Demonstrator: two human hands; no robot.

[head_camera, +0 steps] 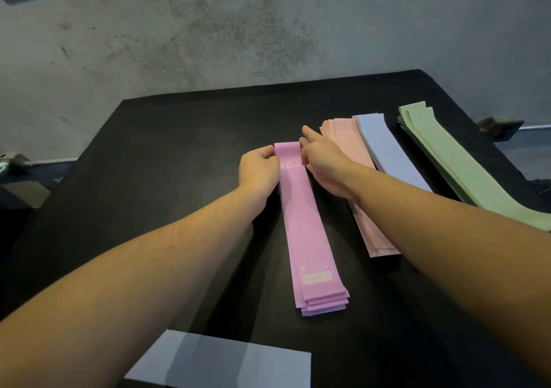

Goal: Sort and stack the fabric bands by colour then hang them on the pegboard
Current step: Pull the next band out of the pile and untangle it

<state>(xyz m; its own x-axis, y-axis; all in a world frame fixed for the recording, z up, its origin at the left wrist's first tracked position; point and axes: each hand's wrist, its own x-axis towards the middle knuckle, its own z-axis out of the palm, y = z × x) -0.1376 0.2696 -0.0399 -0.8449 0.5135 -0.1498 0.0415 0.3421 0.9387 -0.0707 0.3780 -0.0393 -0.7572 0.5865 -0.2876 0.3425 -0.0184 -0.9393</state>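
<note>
A stack of pink fabric bands [307, 232] lies lengthwise in the middle of the black table [179, 149]. My left hand [259, 168] pinches the stack's far left edge with curled fingers. My right hand [323, 161] rests against its far right edge, index finger pointing away. To the right lie a peach stack [372, 232], a light blue stack [390, 155] partly over it, and a green stack [453, 161]. One light blue band [220, 361] lies crosswise at the near edge. No pegboard is in view.
A grey concrete wall [238, 29] rises behind the table. A dark bracket-like object [501, 128] sits off the table's right side, and another object [12, 164] at the far left. The table's left half holds nothing but my left arm.
</note>
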